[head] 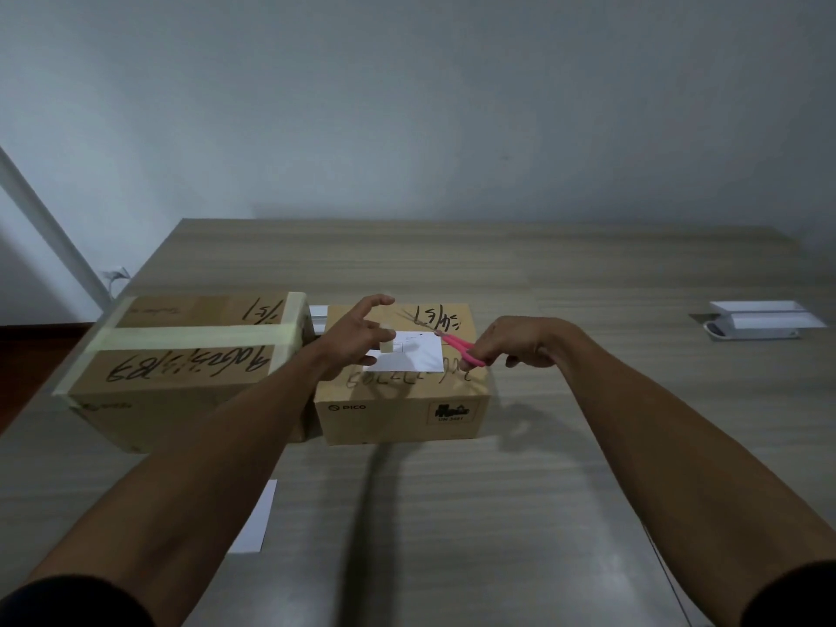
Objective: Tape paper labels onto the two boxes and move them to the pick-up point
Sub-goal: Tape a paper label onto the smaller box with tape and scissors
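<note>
1. Sitting side by side on the wooden table (543, 491): two cardboard boxes, a larger one (181, 377) and a smaller one (402, 414).
2. Lying in view: two white paper sheets, one (416, 357) atop the smaller box, another (255, 522) on the tabletop.
3. Showing over the smaller box: one pair of pink-handled scissors (452, 341).
4. Reaching in: two hands, left (357, 337) and right (520, 341).
5. Resting at far right: one white tray-like object (764, 319).

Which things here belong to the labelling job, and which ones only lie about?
For the job:
small box
large box
paper label
spare sheet
tape in left hand
pink scissors in right hand

Lying about:
white tray
</note>
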Available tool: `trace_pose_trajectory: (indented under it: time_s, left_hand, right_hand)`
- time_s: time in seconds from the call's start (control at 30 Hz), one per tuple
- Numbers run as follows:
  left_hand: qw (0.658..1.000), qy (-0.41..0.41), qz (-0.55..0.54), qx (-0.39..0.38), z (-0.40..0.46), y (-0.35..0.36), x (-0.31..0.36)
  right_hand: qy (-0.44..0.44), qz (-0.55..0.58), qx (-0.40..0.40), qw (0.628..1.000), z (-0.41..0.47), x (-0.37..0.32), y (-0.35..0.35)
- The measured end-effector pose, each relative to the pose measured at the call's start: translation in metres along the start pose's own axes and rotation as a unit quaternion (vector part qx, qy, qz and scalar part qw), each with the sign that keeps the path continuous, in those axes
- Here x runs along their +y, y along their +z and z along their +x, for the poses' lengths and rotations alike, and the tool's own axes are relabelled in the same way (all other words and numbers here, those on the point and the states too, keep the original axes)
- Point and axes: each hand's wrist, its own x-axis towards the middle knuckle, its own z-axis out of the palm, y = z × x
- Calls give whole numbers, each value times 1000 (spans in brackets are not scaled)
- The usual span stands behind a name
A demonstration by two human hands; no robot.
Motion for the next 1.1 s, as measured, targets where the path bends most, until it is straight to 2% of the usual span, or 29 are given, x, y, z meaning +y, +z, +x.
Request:
trace_pose_trajectory:
  time_s: [0.4, 0.6, 0.73, 0.8, 0.9, 1.03, 1.1]
  left_hand:
    - [996, -14, 10, -88, -9, 7, 8]
    - [996, -14, 14, -89, -10, 13, 5]
    - [997, -5, -2, -82, -12, 19, -1]
    - [997, 8, -7, -74, -13, 21, -3]
    - [998, 24, -6, -57, -13, 24, -6]
    - [999, 33, -2, -27, -14, 28, -10]
    - [999, 34, 1, -13, -15, 30, -11]
  right_hand:
    - [5, -33, -12, 999, 7, -1, 0]
    - [0, -47, 12, 999, 6, 2, 1]
    - [52, -100, 33, 993, 9, 2, 4]
    - [81, -57, 72, 992, 12, 6, 8]
    - [103, 34, 177, 978, 21, 13, 22]
    - [123, 8, 253, 959, 30, 20, 42]
    - [123, 52, 284, 950, 34, 25, 49]
